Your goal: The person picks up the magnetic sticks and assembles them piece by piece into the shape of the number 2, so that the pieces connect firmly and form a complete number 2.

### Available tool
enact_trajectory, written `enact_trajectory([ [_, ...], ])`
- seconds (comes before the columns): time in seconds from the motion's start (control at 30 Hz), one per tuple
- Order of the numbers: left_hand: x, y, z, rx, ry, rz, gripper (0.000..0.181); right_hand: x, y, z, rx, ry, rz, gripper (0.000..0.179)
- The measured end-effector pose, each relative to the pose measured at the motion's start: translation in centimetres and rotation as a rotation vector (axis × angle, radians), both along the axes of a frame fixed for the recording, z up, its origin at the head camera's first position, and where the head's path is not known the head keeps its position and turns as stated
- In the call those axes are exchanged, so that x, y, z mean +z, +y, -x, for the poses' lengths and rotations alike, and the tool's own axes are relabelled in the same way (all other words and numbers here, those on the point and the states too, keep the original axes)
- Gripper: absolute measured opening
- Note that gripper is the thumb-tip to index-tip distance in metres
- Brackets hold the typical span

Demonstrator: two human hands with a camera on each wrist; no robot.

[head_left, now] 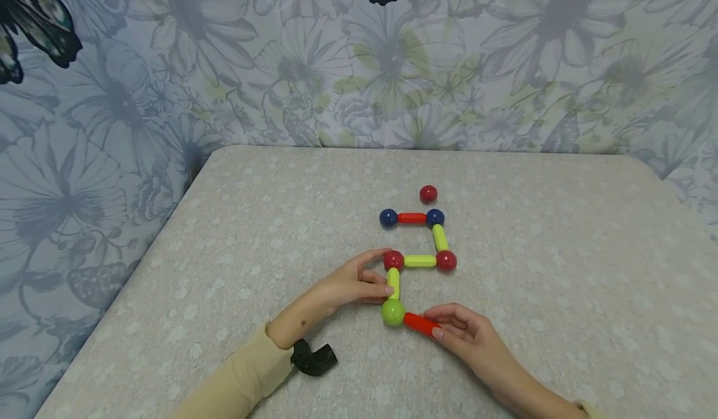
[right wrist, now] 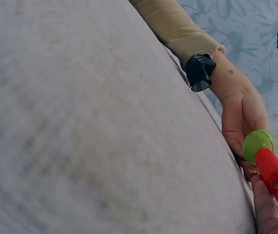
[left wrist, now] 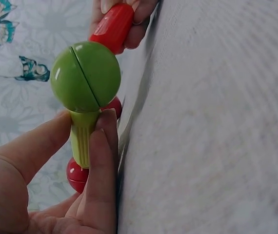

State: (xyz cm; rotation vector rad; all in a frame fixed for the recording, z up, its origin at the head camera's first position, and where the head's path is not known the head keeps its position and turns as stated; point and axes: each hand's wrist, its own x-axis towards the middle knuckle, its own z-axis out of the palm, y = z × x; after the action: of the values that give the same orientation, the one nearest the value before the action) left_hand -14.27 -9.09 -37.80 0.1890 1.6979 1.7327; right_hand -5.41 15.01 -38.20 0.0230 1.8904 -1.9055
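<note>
My left hand (head_left: 353,282) pinches a yellow-green magnetic rod (left wrist: 83,136) between thumb and fingers, and its index fingertip touches a red ball (head_left: 394,260) at the rod's far end. A green ball (head_left: 393,313) sits on the rod's near end. From the right, my right hand (head_left: 468,338) pinches a red magnetic rod (head_left: 421,324), whose tip meets the green ball. The red rod's outer end shows a small metal disc in the right wrist view. Beyond the left hand the chain runs on through another yellow-green rod (head_left: 421,261) to a second red ball (head_left: 446,261).
Farther back, a yellow-green rod (head_left: 440,237) leads to a blue ball (head_left: 435,218), then a red rod (head_left: 412,218) and another blue ball (head_left: 388,218). A loose red ball (head_left: 428,194) lies behind them. A black wrist mount (head_left: 315,360) sticks out by the left sleeve. The cloth-covered table (head_left: 224,219) meets a floral wall.
</note>
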Motion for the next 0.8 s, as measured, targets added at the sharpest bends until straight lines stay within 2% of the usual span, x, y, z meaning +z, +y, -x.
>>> enact_trajectory([
  [0.3, -0.40, -0.21, -0.46, 0.005, 0.026, 0.027, 0.071, -0.28, -0.13, 0.11, -0.013, 0.012, 0.001, 0.037],
  [0.57, -0.31, 0.09, -0.29, 0.012, 0.047, 0.048, 0.070, -0.22, -0.03, 0.76, -0.029, 0.028, -0.009, 0.035],
  [0.67, -0.30, 0.07, -0.45, -0.006, 0.052, 0.049, 0.073, -0.21, -0.08, 0.83, -0.033, 0.014, -0.009, 0.035],
  [0.8, -0.02, 0.11, -1.03, -0.040, 0.024, 0.025, 0.085, -0.21, -0.24, 0.88, -0.029, 0.007, 0.014, 0.037],
])
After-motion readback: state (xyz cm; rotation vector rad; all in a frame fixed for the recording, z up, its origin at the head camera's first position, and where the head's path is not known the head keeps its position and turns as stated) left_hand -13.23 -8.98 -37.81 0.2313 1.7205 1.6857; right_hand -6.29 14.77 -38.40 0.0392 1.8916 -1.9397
